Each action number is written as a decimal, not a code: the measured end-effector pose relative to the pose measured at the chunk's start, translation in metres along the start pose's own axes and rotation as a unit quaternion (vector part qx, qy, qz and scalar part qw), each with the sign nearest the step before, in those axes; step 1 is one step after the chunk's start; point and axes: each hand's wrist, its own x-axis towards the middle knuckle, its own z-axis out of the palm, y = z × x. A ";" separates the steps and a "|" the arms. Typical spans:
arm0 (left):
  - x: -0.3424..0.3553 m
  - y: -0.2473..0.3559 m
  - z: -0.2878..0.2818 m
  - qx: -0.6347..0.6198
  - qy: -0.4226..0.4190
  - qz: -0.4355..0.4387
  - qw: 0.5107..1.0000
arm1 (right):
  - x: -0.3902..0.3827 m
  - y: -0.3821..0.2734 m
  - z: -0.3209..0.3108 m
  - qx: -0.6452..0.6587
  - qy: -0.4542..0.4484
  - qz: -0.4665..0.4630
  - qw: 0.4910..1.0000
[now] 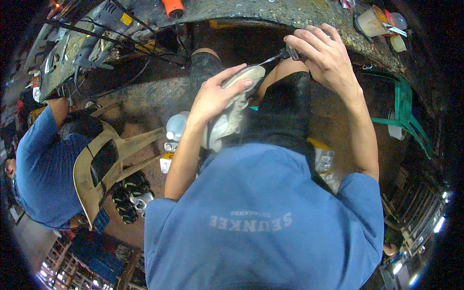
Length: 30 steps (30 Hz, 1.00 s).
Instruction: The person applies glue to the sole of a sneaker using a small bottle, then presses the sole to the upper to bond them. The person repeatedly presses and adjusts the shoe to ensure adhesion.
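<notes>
From where I stand, the counter (285,14) is the largest thing here, curving across the far side of the workplace. Close up to it sits a person in a blue shirt (261,188), knees toward it, with a co-worker (48,169) on a yellowish chair (82,179) off to the left and a green stool (402,104) to the right.

The pale shoe (232,116) is up in front of the person, over the lap rather than on the counter. Its long axis slants from near the body, on the left, to a rounded end farther out and to the right; that end, sole side showing, faces the other hand. The left hand (217,94) is the nearer one: it wraps the shoe closely, thumb laid over the sole, fingers along the far edge.

The right hand (324,50) is ahead and to the right of the shoe – so from it the shoe lies leftward and a little back toward the body. Its forearm reaches well forward, wrist bent inward, fingers bunched around the dark end of a small tool (278,57); just how thumb and fingers meet is hidden from me.

Smallest of all is the tool's slim, pale tip, pointing left at the sole's rounded end – touching it or just beside it, I cannot tell which.
</notes>
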 end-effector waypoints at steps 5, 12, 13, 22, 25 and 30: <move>-0.001 0.000 0.000 0.003 -0.002 -0.001 1.000 | -0.003 0.003 0.000 0.001 0.002 0.003 1.000; -0.001 0.000 0.001 -0.011 0.002 -0.002 1.000 | -0.007 0.006 0.000 -0.003 0.005 0.010 1.000; -0.001 0.000 0.001 -0.004 0.006 -0.001 1.000 | -0.007 0.007 0.000 -0.001 0.005 0.012 1.000; -0.002 0.002 0.000 0.019 0.006 0.001 1.000 | -0.012 0.010 0.004 0.005 0.013 0.022 1.000; -0.002 0.002 0.000 0.014 0.003 0.000 1.000 | -0.013 0.010 0.004 0.015 0.011 0.028 0.999; -0.003 0.002 0.001 -0.005 0.004 0.003 1.000 | -0.016 0.008 0.004 0.026 0.019 0.041 0.999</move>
